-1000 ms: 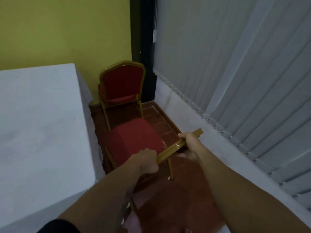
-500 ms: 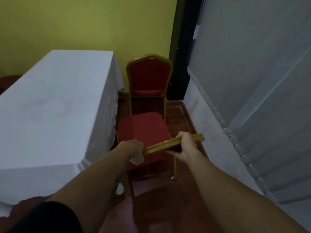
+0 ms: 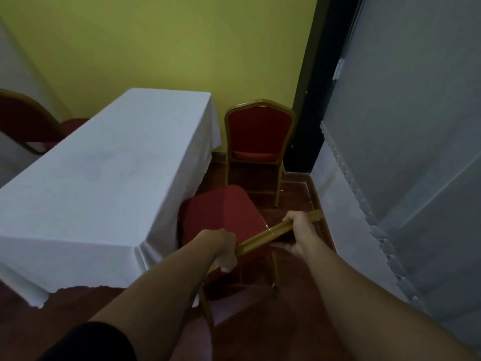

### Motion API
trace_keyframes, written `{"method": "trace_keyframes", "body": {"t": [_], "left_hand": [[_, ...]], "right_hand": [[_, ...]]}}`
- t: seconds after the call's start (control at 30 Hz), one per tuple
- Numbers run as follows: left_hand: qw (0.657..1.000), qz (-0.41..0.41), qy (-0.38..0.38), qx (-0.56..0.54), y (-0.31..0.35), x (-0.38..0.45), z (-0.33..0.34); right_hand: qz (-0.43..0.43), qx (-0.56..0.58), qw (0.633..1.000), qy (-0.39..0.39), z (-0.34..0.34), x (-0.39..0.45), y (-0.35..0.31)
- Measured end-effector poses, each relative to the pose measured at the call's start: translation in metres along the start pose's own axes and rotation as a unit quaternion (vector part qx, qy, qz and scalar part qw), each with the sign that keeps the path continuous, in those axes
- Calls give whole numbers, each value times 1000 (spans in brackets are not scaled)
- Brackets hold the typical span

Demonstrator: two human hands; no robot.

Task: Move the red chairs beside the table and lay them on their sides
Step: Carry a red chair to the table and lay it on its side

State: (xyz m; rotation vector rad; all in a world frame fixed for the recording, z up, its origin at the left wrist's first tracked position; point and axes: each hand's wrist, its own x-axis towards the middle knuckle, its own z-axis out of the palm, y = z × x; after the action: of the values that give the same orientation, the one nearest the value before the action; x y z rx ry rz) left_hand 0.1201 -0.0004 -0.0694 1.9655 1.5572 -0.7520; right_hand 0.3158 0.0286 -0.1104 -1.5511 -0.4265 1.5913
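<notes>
A red chair with a gold frame stands upright in front of me, its seat close to the right side of the table draped in a white cloth. My left hand and my right hand both grip the gold top rail of its backrest. A second red chair stands upright farther back against the yellow wall, facing me. A third red chair shows partly at the left edge, behind the table.
Grey vertical blinds and a low white ledge run along the right side. A dark door frame stands in the corner. The red-brown floor forms a narrow aisle between table and ledge.
The view has swung left and up, showing more of the table and a chair behind it. Both hands have kept their grip on the rail; the chair seat sits nearer the tablecloth.
</notes>
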Motion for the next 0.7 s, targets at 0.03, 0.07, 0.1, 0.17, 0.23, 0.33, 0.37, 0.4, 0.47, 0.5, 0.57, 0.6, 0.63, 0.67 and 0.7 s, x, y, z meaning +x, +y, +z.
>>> {"method": "trace_keyframes", "body": {"t": [0.03,0.07,0.1,0.17,0.23,0.33,0.37,0.4,0.47,0.5,0.57,0.6,0.63,0.67,0.7], "left_hand": [[1000,-9,2,-10,1,0,0],[1000,-17,2,-24,3,-1,-1],[999,-26,6,-40,6,0,-3],[996,-47,19,-67,14,2,-5],[992,-75,20,-98,26,6,-7],[984,-115,35,-130,45,14,-11],[980,-128,37,-145,51,17,-11],[977,-140,41,-157,58,19,-12],[970,-162,53,-174,70,22,-14],[966,-171,57,-185,76,25,-15],[958,-188,63,-208,83,30,-19],[954,-196,63,-220,85,32,-21],[950,-201,63,-231,86,35,-23],[946,-205,63,-242,87,38,-25],[943,-208,64,-251,88,42,-29]], "right_hand": [[4,-8,1000,-10,1,3,-3],[6,-12,1000,-18,1,8,-7],[9,-19,999,-26,1,12,-12],[14,-41,998,-48,-1,23,-23],[26,-63,995,-69,-3,34,-34],[33,-89,990,-102,-8,53,-50],[40,-101,988,-114,-9,57,-56],[49,-112,985,-124,-10,63,-61],[58,-130,980,-141,-12,74,-70],[60,-139,978,-146,-12,79,-74],[62,-164,972,-156,-11,87,-84],[63,-171,970,-159,-10,92,-88],[66,-177,969,-161,-10,96,-93],[68,-181,967,-163,-9,100,-96],[69,-187,966,-167,-7,104,-101]]}}
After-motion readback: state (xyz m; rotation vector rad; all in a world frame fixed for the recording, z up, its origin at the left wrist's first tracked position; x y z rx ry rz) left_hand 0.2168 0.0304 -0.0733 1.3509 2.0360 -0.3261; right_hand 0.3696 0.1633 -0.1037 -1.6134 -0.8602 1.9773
